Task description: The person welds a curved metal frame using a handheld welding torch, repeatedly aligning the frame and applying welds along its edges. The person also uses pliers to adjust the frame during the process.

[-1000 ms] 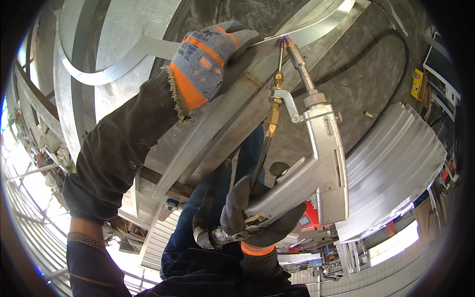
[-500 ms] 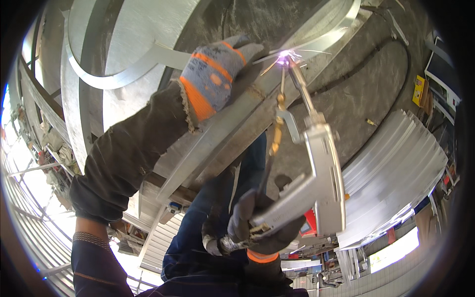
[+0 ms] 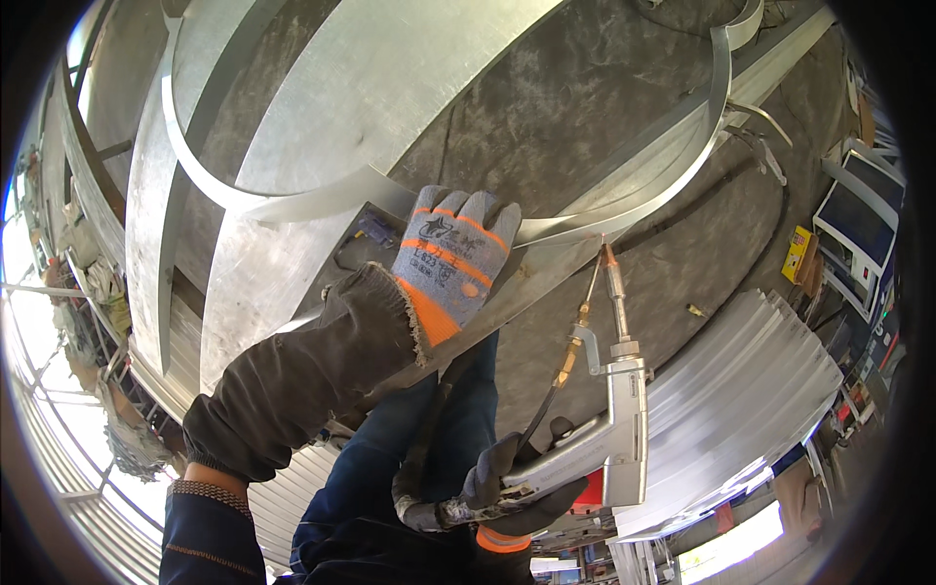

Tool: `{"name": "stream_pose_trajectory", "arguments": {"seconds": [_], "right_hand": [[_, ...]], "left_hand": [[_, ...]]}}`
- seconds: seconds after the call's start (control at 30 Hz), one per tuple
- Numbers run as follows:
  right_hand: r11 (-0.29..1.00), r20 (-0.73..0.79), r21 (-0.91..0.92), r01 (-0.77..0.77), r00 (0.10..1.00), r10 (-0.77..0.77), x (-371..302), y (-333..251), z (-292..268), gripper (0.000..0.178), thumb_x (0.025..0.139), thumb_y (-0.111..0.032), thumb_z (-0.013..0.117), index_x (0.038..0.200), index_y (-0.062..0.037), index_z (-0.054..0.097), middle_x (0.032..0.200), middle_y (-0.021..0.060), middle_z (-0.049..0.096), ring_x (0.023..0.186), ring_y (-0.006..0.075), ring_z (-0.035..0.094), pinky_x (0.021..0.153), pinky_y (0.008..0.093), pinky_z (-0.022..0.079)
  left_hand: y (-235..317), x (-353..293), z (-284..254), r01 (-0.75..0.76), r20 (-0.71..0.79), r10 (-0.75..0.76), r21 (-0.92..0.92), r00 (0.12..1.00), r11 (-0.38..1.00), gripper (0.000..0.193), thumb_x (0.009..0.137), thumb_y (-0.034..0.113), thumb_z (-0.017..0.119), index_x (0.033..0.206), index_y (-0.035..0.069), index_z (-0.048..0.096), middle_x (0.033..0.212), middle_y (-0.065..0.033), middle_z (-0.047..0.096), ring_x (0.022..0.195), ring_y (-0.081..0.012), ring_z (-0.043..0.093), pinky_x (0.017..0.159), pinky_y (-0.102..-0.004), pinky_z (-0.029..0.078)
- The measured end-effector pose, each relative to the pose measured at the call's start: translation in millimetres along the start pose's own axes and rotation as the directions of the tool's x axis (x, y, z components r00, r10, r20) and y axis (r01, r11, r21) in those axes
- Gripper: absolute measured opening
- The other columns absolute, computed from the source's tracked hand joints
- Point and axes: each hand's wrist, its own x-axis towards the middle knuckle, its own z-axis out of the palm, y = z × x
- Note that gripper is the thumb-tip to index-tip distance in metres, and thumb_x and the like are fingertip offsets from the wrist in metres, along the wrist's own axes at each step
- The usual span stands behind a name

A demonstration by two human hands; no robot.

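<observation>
My left hand [image 3: 453, 258], in a grey and orange work glove, has its fingers bent over a curved metal strip [image 3: 673, 190] that stands on edge along a straight metal bar [image 3: 556, 283]. In my gloved right hand [image 3: 485, 476] is a silver handheld welding gun [image 3: 626, 414]. Its copper nozzle [image 3: 610, 258] points away from me, with the tip at the strip's near edge; whether it touches cannot be made out. A thin wire guide [image 3: 570, 361] with brass fittings runs beside the barrel to the tip. No sparks show.
Large curved sheet-metal pieces [image 3: 322, 107] lie at the far left. To the right are a stack of corrugated metal sheets [image 3: 731, 409], a yellow box [image 3: 799, 255] and a dark cable [image 3: 780, 219]. My legs [image 3: 370, 468] are close below the work.
The bright sparks at the nozzle tip have gone out. The view has shifted, so the strip, both hands and the gun appear lower in the picture.
</observation>
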Motion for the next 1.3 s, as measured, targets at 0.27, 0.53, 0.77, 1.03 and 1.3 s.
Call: {"name": "stream_pose_trajectory", "arguments": {"seconds": [0.27,0.53,0.77,1.03,1.3], "right_hand": [[0.994,0.143,-0.078,-0.081,0.986,0.091,8,-2,-7,0.108,0.08,-0.093,0.05,0.124,0.0059,0.055,0.085,0.0177,0.063,0.061,0.0254,0.062,0.053,0.0378,0.05],[0.999,0.039,0.026,-0.036,0.999,0.035,0,10,7,0.106,0.076,-0.096,0.051,0.113,0.0032,0.056,0.077,0.0171,0.06,0.061,0.0233,0.062,0.052,0.0364,0.048],[0.992,0.032,0.102,-0.071,0.997,0.068,-1,7,7,0.104,0.079,-0.096,0.046,0.113,0.0023,0.056,0.08,0.0153,0.056,0.06,0.0235,0.059,0.05,0.0356,0.045],[0.993,0.135,-0.091,-0.073,0.987,0.085,-3,10,-6,0.106,0.084,-0.093,0.04,0.146,-0.0071,0.05,0.093,0.0177,0.054,0.063,0.0269,0.059,0.053,0.0394,0.045],[0.996,0.128,0.014,-0.086,0.988,0.083,-2,14,-15,0.102,0.088,-0.089,0.036,0.151,-0.0093,0.048,0.095,0.0183,0.054,0.066,0.0279,0.059,0.055,0.0406,0.047]], "left_hand": [[-14,2,-3,-0.213,-0.012,0.213,-0.074,0.977,0.974,0.052,0.085,0.022,0.062,0.133,0.0,0.06,0.125,-0.0209,0.062,0.115,-0.0363,0.061,0.102,-0.0483,0.045],[-21,9,-14,-0.259,0.149,0.265,-0.059,0.953,0.964,0.047,0.091,0.022,0.061,0.135,0.004,0.059,0.125,-0.0165,0.06,0.116,-0.032,0.062,0.098,-0.0435,0.049],[-29,14,-7,-0.266,0.156,0.28,-0.103,0.947,0.958,0.045,0.093,0.021,0.06,0.135,0.006,0.058,0.123,-0.0141,0.06,0.112,-0.0306,0.065,0.095,-0.0434,0.052],[-37,21,-4,-0.268,0.192,0.3,-0.177,0.935,0.947,0.047,0.095,0.018,0.06,0.139,0.004,0.056,0.124,-0.0171,0.061,0.114,-0.0341,0.065,0.095,-0.0406,0.055],[-40,24,-2,-0.174,0.228,0.253,-0.316,0.94,0.933,0.05,0.089,0.008,0.062,0.139,0.005,0.057,0.123,-0.0211,0.063,0.113,-0.0369,0.066,0.095,-0.0415,0.055]]}}
